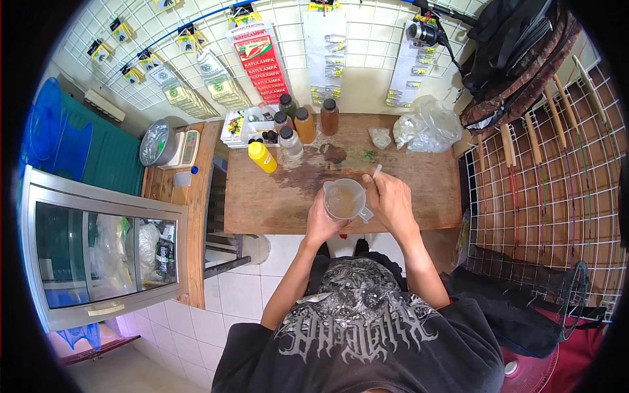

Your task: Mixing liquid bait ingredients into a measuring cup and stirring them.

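Note:
My left hand (pixel 319 217) is wrapped around a clear plastic measuring jug (pixel 345 200) with a little cloudy, tan liquid in it. The jug is near the table's front edge, its handle toward the right. At its right rim my right hand (pixel 391 198) is closed on a slim whitish stick (pixel 377 171), whose top end sticks up past the fingers. The stick's lower end is hard to make out. Beyond the jug stand a yellow squeeze bottle (pixel 263 158), a bottle of clear liquid (pixel 290 143), an amber bottle (pixel 304 126) and a reddish-brown bottle (pixel 329 118).
On the wooden table (pixel 419 196), a white divided caddy (pixel 261 121) sits back left; a clear plastic bag (pixel 429 124) and a small whitish packet (pixel 379 137) lie back right. A digital scale (pixel 188 149) with a metal bowl (pixel 158 142) occupies the left side table. Fishing rods hang at right.

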Available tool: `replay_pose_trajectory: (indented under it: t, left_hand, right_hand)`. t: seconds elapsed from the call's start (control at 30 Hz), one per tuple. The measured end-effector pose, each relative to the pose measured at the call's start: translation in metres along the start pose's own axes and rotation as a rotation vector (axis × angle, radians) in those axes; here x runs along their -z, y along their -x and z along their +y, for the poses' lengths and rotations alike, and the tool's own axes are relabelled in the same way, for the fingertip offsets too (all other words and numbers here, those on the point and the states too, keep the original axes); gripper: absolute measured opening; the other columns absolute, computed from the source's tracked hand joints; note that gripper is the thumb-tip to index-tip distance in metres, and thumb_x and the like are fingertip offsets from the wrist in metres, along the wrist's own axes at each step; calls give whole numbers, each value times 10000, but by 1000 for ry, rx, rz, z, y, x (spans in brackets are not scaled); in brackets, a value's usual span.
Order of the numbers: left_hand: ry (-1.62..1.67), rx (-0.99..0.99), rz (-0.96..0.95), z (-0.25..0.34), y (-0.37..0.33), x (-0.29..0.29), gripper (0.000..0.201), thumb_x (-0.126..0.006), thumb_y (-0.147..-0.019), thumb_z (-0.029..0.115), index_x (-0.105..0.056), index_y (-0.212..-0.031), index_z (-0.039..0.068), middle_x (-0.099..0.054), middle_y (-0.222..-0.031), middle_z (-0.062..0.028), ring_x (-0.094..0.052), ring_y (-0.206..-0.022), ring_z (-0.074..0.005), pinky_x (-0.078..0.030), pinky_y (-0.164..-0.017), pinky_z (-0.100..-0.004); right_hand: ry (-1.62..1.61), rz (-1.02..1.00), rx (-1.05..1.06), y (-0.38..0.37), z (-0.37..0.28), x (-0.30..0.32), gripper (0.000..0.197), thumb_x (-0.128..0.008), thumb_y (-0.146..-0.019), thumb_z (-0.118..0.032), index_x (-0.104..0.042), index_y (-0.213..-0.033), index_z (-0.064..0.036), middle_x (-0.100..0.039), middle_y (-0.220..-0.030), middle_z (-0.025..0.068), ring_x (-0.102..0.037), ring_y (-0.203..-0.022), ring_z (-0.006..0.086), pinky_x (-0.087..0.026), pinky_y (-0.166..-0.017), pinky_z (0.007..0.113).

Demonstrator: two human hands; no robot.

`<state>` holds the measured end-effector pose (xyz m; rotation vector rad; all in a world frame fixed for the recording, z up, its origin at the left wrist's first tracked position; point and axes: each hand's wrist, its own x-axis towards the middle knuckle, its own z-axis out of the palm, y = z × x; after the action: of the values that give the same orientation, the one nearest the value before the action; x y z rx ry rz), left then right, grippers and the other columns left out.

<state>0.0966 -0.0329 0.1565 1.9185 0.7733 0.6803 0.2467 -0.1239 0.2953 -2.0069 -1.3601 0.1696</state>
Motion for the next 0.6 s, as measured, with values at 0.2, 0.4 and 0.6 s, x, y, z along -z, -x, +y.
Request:
replay_pose_trajectory:
  t: [0.2,0.4,0.6]
  left_hand:
    - [7,7,-3,1,-2,2,950,-968,-599,208,-456,-1385,61,-660,-1234,-186,-656,-1160,-363,-537,-958,-448]
    - [5,70,-20,3,-1,1,937,-966,-604,209,-454,-1373,54,-656,-1255,-192,-654,-1167,-365,-539,-957,-447]
    - [9,53,-33,7,-3,0,946,-973,-591,196,-456,-1369,50,-655,-1262,-192,-652,-1176,-364,-539,-957,-446]
  right_hand:
    - [-72,-89,-35,0,4,1,249,-563,-1016,-222,-625,-910,-6,-644,-768,218,-634,-742,430,-480,-659,503]
    - [-107,-61,7,-1,2,2,250,-556,-1019,-213,-613,-893,-5,-639,-758,213,-638,-745,427,-479,-662,506]
    - [-72,-45,11,-1,1,1,227,-570,-1008,-200,-616,-887,-14,-642,-758,198,-647,-755,412,-482,-661,501]
